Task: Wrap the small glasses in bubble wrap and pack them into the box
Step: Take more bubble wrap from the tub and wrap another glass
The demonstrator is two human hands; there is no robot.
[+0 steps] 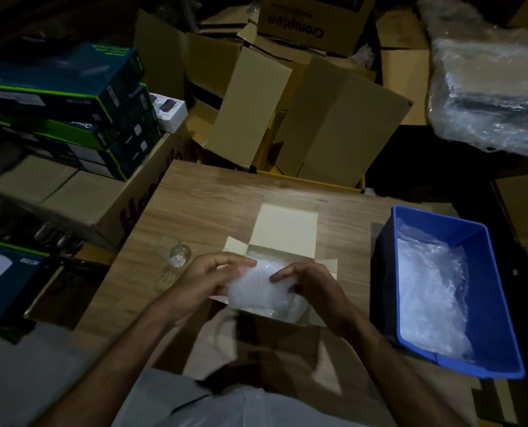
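Gripping a bubble-wrap bundle [258, 286] from either side, the left hand [208, 280] and right hand [313, 288] curl their fingers round it just above the open box [282, 229]. That bundle is a cloudy white lump (whatever is inside cannot be made out). More bubble wrap lies inside the box, whose pale flaps stand open on the wooden counter [201, 198]. A bare small glass [176, 252] stands on the counter left of the box, apart from the hands. To the right, a blue bin [490, 303] holds loose sheets of bubble wrap [432, 291].
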